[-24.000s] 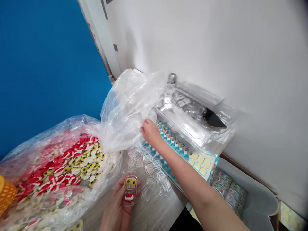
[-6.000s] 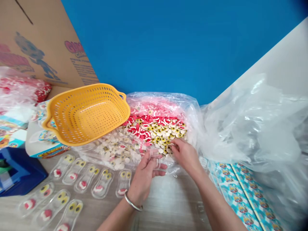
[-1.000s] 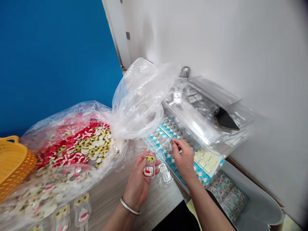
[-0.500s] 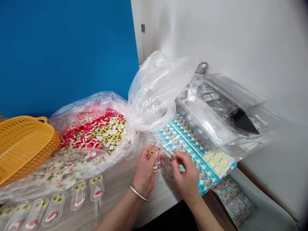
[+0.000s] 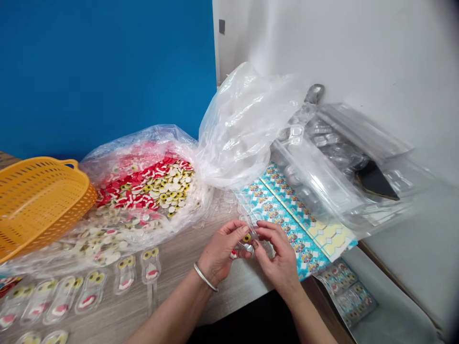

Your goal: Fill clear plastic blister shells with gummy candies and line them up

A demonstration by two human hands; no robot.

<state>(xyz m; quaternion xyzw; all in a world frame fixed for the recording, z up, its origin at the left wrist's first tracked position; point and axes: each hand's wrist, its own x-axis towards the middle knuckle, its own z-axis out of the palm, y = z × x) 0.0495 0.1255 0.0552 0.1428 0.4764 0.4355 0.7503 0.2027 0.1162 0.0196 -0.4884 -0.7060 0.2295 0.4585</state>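
Note:
My left hand [image 5: 223,252], with a metal bangle at the wrist, is closed on a small clear plastic blister [image 5: 247,237]. A yellow eye piece shows in it, and a bit of red and white lies near my lower fingers. My right hand [image 5: 278,258] pinches at the same blister's right side; its fingertips partly hide what they grip. Left of my hands, several clear blisters [image 5: 90,295] with yellow eyes and red mouths lie in a row. Behind them an open clear bag [image 5: 161,191] holds loose eye and mouth pieces.
An orange basket [image 5: 46,200] stands at the left. Right of my hands lie blue printed card sheets [image 5: 287,210], with clear plastic packaging [image 5: 319,177] on top. A bunched clear bag [image 5: 244,124] stands behind. Below the table's right edge, a box holds filled packs [image 5: 349,291].
My hands have come together, and my right fingers now touch the blister in my left hand. The blister has turned. The view has shifted slightly, moving the scene right and up.

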